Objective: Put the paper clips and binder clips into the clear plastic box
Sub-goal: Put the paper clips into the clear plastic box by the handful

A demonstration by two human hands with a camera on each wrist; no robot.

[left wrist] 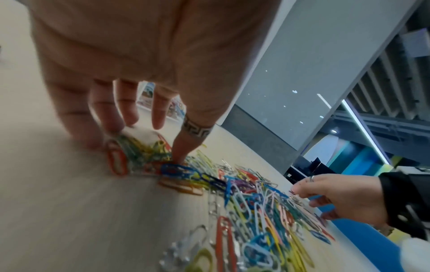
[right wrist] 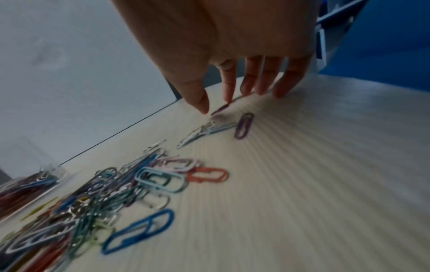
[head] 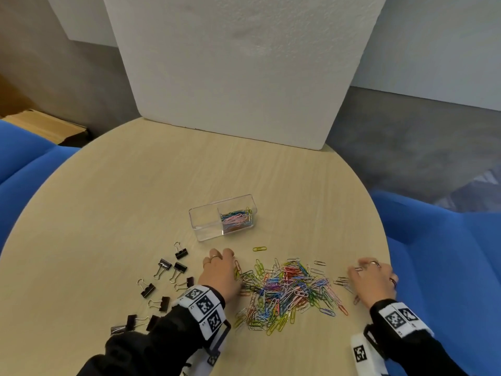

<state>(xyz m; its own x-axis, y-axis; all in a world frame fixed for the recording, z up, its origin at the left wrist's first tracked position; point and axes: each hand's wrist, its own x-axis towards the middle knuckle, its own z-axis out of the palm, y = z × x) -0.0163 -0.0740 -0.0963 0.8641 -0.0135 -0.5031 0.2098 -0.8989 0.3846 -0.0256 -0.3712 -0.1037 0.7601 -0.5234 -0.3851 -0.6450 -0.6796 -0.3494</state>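
A clear plastic box (head: 206,226) stands mid-table; its right compartment holds coloured paper clips (head: 235,217), its left one looks empty. A wide pile of coloured paper clips (head: 287,289) lies in front of it. Several black binder clips (head: 162,278) are scattered to the left. My left hand (head: 230,264) is at the pile's left edge; in the left wrist view its fingers and ringed thumb pinch a bunch of clips (left wrist: 137,147) against the table. My right hand (head: 357,270) is at the pile's right edge, thumb and forefinger pinching a purple clip (right wrist: 220,109).
The round wooden table (head: 135,199) has a white foam board (head: 230,77) standing at its far edge. Blue seats (head: 447,253) flank it on both sides. One yellow clip (head: 259,249) lies alone between box and pile. The right table edge is close to my right hand.
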